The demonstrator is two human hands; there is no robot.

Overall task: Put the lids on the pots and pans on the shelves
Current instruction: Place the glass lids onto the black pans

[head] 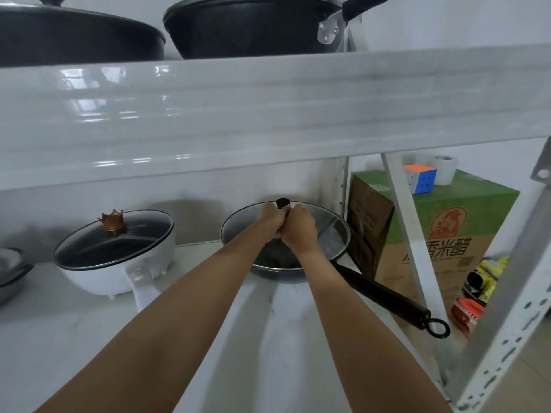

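A white metal shelving unit (268, 114) fills the view against a pale wall, with a broad glossy upper shelf across the middle and a lower shelf (59, 338) beneath it. On the upper shelf, at eleven and twelve o'clock, sit two big dark woks (250, 28), the left one apparently already lidded. Outside the rack at three o'clock stands a green cardboard box (447, 234) carrying a puzzle cube (420, 178) and a roll of tape (444, 169).

On the lower shelf at nine o'clock sits a white pot (119, 272) with its glass lid and crown-shaped knob (113, 222) in place. Just right of centre is a dark wok with a long black handle (384, 296) running out toward four o'clock. The glass lid (331, 225) is tilted over it, near edge low at the wok's rim, far edge raised toward the wall.

The left hand (269, 220) and right hand (299, 231) meet at the lid's centre, fingers (298, 208) curled together around the stem under the black knob (282, 203).

The lid is probably moderately heavy, rigid, smooth and breakable, with a metal rim band that could slide on the wok's edge. The knob seems the right place to hold; lowering the far edge gently should seat it without a knock.
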